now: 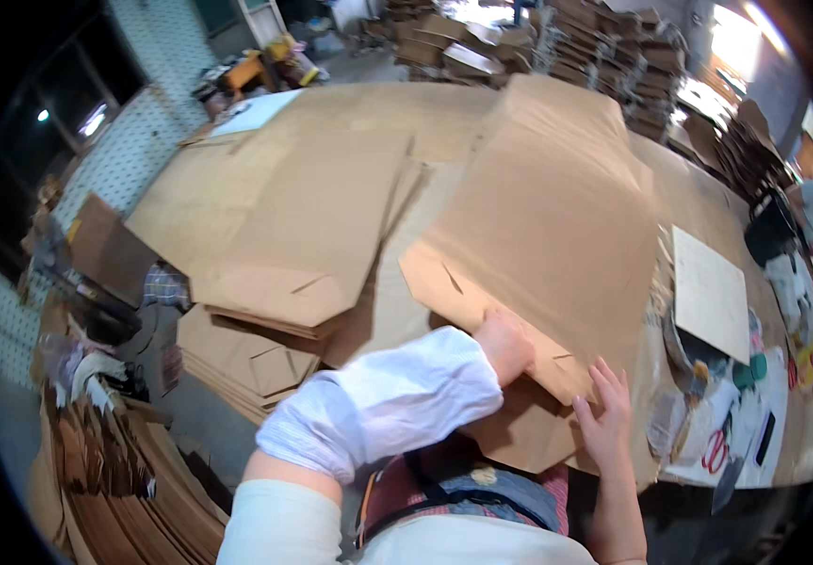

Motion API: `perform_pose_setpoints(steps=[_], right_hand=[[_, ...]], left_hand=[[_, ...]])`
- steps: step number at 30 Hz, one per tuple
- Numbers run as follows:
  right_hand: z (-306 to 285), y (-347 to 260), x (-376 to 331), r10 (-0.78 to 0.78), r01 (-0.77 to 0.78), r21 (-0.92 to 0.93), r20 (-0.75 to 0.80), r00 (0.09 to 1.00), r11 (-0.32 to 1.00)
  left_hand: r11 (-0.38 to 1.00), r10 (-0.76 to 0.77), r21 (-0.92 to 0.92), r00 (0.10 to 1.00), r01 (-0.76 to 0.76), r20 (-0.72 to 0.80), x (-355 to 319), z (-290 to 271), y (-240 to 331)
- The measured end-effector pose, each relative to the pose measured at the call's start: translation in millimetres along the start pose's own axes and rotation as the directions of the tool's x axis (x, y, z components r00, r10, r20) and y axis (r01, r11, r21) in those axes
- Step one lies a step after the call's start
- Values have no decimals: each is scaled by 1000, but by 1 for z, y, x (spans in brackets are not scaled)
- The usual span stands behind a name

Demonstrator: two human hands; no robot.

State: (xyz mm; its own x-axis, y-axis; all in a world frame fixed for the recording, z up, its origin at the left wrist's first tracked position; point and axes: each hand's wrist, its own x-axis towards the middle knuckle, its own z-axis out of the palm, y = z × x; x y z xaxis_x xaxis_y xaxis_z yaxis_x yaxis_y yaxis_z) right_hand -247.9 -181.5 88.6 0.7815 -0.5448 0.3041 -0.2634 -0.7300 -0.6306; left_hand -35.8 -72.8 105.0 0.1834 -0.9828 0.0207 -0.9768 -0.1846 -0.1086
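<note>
While the left hand [504, 347] is gripping the near edge of a flattened brown cardboard box [548, 226], its fingers are curling closed on the board, and a white sleeve is covering the forearm. Just to the right, the right hand [604, 414] is lying flat with fingers spread wide, pressing on the same box near its lower corner. This box is tilting across the work table [699, 188], overlapping other flat cardboard sheets [303, 226] lying to the left. Red-handled scissors [715, 452] are lying near the table's right edge. A pale rectangular board [708, 294] is resting beyond them. Farther off, stacks of folded cartons [604, 47] are standing against the back.
</note>
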Motion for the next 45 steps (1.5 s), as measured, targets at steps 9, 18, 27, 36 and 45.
perform_pose_setpoints(steps=[9,18,27,36,45], right_hand=[[51,37,0,79,-83,199,29,996,976],[65,38,2,-61,61,30,-15,998,998],[21,39,5,185,-217,321,125,975,922],[30,60,60,164,-145,-186,96,982,972],[-14,82,69,-84,231,-244,495,865,942]], left_hand=[[906,-120,320,895,275,-430,-174,-69,-224],[929,-326,133,933,346,-149,-294,29,-277],[672,-664,534,737,513,127,-224,-51,-202],[798,-328,-532,944,283,11,7,41,-40],[943,-8,-323,972,85,235,0,43,-80]])
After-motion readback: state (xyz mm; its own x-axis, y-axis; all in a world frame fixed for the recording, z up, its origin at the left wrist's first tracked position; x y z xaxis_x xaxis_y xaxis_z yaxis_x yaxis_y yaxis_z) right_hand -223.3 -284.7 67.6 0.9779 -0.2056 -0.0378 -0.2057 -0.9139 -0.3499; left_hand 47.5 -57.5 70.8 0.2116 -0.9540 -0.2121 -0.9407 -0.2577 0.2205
